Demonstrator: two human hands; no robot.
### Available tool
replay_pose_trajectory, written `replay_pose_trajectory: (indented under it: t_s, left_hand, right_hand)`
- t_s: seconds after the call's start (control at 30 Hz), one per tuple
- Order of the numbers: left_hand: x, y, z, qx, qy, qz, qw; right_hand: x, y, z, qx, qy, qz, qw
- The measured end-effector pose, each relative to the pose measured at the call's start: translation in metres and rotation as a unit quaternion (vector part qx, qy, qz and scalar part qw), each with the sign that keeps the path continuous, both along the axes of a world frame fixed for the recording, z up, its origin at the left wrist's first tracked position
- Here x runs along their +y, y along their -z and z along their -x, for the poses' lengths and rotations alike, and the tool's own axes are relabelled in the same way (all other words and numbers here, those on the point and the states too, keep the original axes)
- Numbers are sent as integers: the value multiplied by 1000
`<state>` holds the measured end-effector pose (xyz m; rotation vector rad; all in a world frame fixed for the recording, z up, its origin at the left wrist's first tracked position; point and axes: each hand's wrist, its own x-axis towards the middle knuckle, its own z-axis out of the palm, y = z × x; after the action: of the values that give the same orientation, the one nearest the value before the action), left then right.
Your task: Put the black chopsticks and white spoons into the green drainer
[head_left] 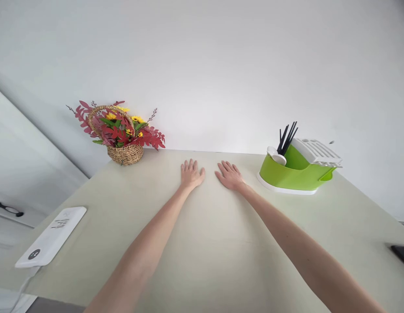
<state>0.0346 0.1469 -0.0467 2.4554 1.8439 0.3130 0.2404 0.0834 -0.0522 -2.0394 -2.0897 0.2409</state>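
Two bare hands lie palm down on the pale table (205, 261), apart from each other and holding nothing. The left hand (191, 174) has its fingers a little spread, thumb out toward the other hand; the right hand (231, 175) lies the same way, fingers slightly fanned and thumb out. Beyond the left hand, near the wall, the wicker basket (125, 155) stands upright with red leaves and yellow flowers. On the right hand's side, the green caddy (286, 177) stands on its white base, with black sticks (288, 139) and a white slotted rack (317, 152). At the table's left edge lies a white device (52, 237) with a cord, a dark round mark and rows of dark print, too small to read; perhaps a power strip or charger. No brand is legible.
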Motion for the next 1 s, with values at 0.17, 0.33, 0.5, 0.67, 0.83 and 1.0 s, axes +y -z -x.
replay_pose_trajectory:
  t_s: [0.17, 0.33, 0.5, 0.67, 0.83, 1.0]
  left_hand:
    - [-8, -1, 1, 14, 5, -1, 1000]
    - [-15, -3, 3, 20, 11, 0, 1000]
    - [-21, -3, 4, 24, 15, -7, 1000]
    - [-27, -1, 5, 26, 14, -18, 999]
    - [-32, 1, 6, 25, 15, -26, 999]
    - [-40, 0, 5, 24, 8, -34, 999]
  right_hand:
    - [1, 3, 0, 2, 4, 2, 1000]
    - [0, 6, 1, 5, 12, -2, 1000]
    - [-1, 7, 2, 11, 14, -6, 1000]
    - [1, 11, -1, 12, 8, -8, 1000]
    - [-1, 12, -3, 11, -1, -14, 1000]
    - [-13, 8, -8, 16, -28, -20, 999]
